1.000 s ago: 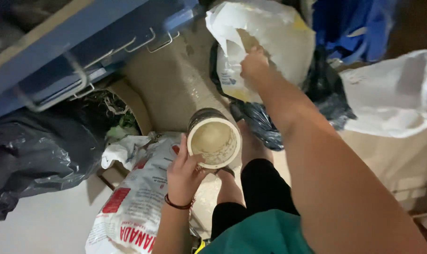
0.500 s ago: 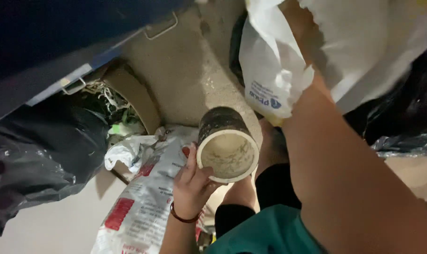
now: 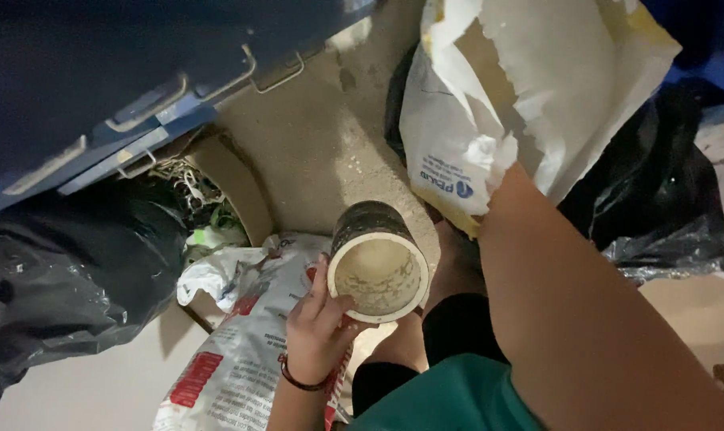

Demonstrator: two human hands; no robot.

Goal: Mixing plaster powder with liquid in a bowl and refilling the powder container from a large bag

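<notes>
The right arm has gone deeper into the big white paper sack [image 3: 537, 104], its fingers hidden so their grip cannot be told, while the left hand [image 3: 320, 327] wraps its fingers around the round cup [image 3: 378, 267], tilted beside the sack and holding only a dusting of pale grain.

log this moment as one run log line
left hand: grips cylindrical cup, mouth up | right hand: hidden inside white paper sack | printed woven sack on floor | black plastic bag at left
</notes>
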